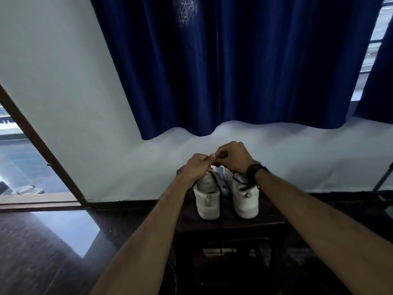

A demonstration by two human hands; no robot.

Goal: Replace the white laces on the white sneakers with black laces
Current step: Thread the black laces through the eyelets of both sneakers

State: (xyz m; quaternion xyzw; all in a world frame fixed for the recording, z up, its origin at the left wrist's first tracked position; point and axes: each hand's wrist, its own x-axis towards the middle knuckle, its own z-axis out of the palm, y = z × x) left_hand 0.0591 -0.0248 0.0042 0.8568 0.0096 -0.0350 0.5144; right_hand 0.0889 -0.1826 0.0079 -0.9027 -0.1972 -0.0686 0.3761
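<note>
Two white sneakers stand heels toward me on a small dark stool [270, 222]. The right sneaker [244, 196] has a black lace threaded near its collar. A black lace [219, 193] trails from the left sneaker [207, 199], past its heel and over the stool's front. Both hands meet above the left sneaker's front. My left hand [196, 168] and my right hand [232, 158] have curled fingers that pinch the lace between them. The eyelets under the hands are hidden. No white laces can be seen.
A white wall and a blue curtain [234, 71] hang behind the stool. An open doorway with a brown frame [42, 145] is at the left. Glossy dark floor [42, 252] surrounds the stool. A thin dark stand leg [382, 177] shows at the right edge.
</note>
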